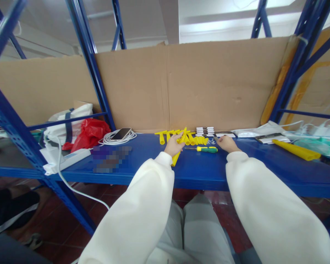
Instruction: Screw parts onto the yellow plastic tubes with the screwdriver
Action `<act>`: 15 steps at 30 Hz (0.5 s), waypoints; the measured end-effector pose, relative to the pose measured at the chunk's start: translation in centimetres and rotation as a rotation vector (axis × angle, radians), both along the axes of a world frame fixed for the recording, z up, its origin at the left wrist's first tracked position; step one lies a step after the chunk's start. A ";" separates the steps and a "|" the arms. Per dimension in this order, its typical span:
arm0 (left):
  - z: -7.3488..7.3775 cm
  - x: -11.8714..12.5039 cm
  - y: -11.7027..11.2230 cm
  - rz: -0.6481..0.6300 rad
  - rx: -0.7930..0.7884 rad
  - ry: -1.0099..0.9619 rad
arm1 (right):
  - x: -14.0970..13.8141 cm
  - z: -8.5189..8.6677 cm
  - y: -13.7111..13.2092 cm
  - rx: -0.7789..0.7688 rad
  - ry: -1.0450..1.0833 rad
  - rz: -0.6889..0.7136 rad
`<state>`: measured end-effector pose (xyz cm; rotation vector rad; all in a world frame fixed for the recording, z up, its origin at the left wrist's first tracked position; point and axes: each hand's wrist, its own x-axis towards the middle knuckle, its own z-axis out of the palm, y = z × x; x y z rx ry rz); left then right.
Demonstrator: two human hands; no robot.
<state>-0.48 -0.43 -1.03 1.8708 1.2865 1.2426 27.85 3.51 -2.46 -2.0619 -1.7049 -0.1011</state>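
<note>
My left hand (173, 144) is closed round a yellow plastic tube (176, 158), which slants toward the shelf's front edge. Behind it stands a row of yellow T-shaped plastic pieces (161, 138), with smaller yellow parts (201, 140) at the row's right end. Beside small silvery bits (211, 140), perhaps screws, my right hand (226, 143) rests low with its fingers drawn together; whatever they pinch is hidden. Between the hands lies a screwdriver (207, 149) with a green and yellow handle.
White bundles (205, 131) and packets (257, 130) line the cardboard back (209, 84). A long yellow piece (297, 149) lies at right. Leftward are a phone (121, 134) on a coiled white cable (107, 138), a red bag (89, 132) and a power strip (71, 158). Blue posts (90, 66) frame the shelf.
</note>
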 end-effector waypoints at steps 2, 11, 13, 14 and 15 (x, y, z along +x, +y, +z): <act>-0.1 0.0 0.1 0.008 0.007 -0.018 | -0.3 0.1 -0.1 -0.024 -0.030 0.015; -0.1 -0.1 0.2 -0.020 -0.020 -0.013 | -0.8 0.3 -0.5 -0.061 -0.072 0.034; -0.1 -0.1 0.1 -0.012 -0.018 0.002 | -0.8 0.2 -0.4 -0.049 -0.051 0.022; 0.0 -0.1 0.1 -0.010 -0.017 0.009 | -0.8 0.2 -0.4 -0.041 -0.038 0.018; 0.0 -0.1 0.1 -0.009 -0.015 0.015 | -0.8 0.1 -0.3 -0.028 -0.027 0.017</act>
